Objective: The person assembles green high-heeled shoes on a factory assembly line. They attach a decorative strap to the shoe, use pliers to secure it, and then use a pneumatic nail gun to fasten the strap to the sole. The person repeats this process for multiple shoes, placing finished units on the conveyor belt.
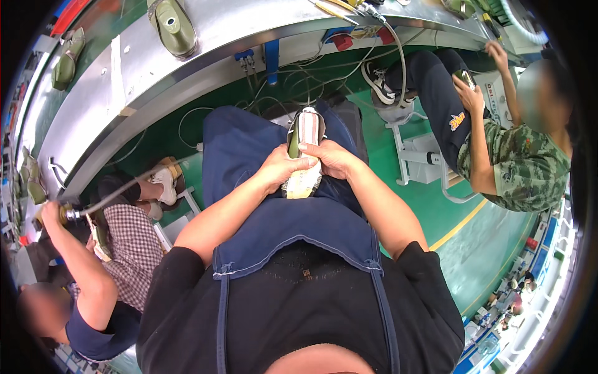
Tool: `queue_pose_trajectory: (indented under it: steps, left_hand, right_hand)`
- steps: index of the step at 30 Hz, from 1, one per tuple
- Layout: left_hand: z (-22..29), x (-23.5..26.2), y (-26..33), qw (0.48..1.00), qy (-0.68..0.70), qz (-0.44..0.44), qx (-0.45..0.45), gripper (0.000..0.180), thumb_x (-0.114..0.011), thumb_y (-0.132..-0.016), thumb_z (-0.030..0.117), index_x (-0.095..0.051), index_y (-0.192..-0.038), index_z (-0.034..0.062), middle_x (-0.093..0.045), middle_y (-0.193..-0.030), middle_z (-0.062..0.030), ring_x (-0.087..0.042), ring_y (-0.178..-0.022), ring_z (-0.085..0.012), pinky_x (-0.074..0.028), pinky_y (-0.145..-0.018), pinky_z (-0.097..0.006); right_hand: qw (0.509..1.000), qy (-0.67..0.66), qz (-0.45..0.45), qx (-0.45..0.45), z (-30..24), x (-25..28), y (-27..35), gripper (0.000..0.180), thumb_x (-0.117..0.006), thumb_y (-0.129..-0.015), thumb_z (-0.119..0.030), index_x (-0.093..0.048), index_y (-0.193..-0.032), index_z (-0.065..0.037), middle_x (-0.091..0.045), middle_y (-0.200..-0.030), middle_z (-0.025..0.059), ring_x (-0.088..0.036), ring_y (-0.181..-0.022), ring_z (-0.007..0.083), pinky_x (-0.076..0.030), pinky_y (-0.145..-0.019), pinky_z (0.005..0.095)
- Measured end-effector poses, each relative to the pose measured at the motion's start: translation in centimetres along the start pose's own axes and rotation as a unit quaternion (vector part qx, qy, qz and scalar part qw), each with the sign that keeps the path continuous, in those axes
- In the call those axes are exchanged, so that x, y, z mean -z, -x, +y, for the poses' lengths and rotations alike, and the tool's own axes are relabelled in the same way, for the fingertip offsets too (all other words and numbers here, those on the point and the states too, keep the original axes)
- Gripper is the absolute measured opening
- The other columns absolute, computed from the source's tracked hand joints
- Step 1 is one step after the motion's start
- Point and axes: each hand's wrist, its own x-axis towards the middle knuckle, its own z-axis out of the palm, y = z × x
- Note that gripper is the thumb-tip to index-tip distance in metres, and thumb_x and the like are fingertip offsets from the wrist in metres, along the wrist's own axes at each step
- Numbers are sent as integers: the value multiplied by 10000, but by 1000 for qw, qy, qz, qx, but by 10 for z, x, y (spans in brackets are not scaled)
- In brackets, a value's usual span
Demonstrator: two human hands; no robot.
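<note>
A shoe upper on a green last [308,129] lies over my lap with its underside up, showing a pale insole with reddish stripes and a yellowish, rough-edged end nearest me. My left hand [281,168] grips its left side, the thumb laid across the pale face. From the right, my right hand [331,158] closes round the other side, its thumb also pressing on top. Most of my fingers are hidden beneath the shoe. A dark blue apron [299,227] covers my lap under it.
A metal workbench [212,62] curves ahead, carrying a green shoe last [172,28]. Cables and hoses hang below its edge. At left, a person's hand [51,215] holds a hose-fed tool near a shoe. At right, a seated person's hand [470,96] holds another shoe.
</note>
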Motion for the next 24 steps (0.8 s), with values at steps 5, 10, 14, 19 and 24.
queue_pose_trajectory:
  steps: [5,10,14,19,24]
  left_hand:
    - [-15,1,0,999,28,22,-25,654,-862,-857,256,-536,-1301,-98,-724,-1103,-174,-750,-946,-240,-611,-872,-366]
    - [-23,2,-2,996,1,82,-15,623,-847,-870,247,-524,-1271,-104,-724,-1076,-180,-753,-935,-237,-621,-834,-360]
    - [-11,-1,8,999,3,35,-18,636,-851,-867,234,-498,-1253,-129,-722,-1064,-201,-756,-911,-244,-627,-811,-366]
    - [-39,8,0,995,-35,88,-31,673,-852,-865,218,-476,-1284,-150,-724,-1081,-210,-753,-947,-250,-615,-841,-362]
    - [-13,-6,18,994,-14,103,-26,709,-884,-818,233,-489,-1249,-168,-726,-1060,-233,-760,-914,-279,-612,-827,-376]
  right_hand:
    - [1000,-12,10,-26,7,-1,-8,650,-770,-928,-413,-594,-1382,16,-713,-1208,189,-739,-1038,291,-603,-882,423]
    - [999,28,22,13,9,-4,-9,580,-737,-946,-371,-612,-1353,23,-719,-1182,184,-740,-1007,278,-601,-855,416]
    - [998,26,34,47,17,-6,-6,550,-722,-961,-362,-621,-1341,22,-728,-1139,177,-743,-960,265,-608,-813,405]
    - [928,366,76,-2,-56,-18,34,450,-708,-977,-386,-711,-1140,34,-757,-906,153,-739,-733,244,-580,-626,400]
    - [611,577,302,450,-186,-25,29,437,-706,-950,-356,-671,-1151,31,-715,-1060,239,-682,-993,426,-553,-864,457]
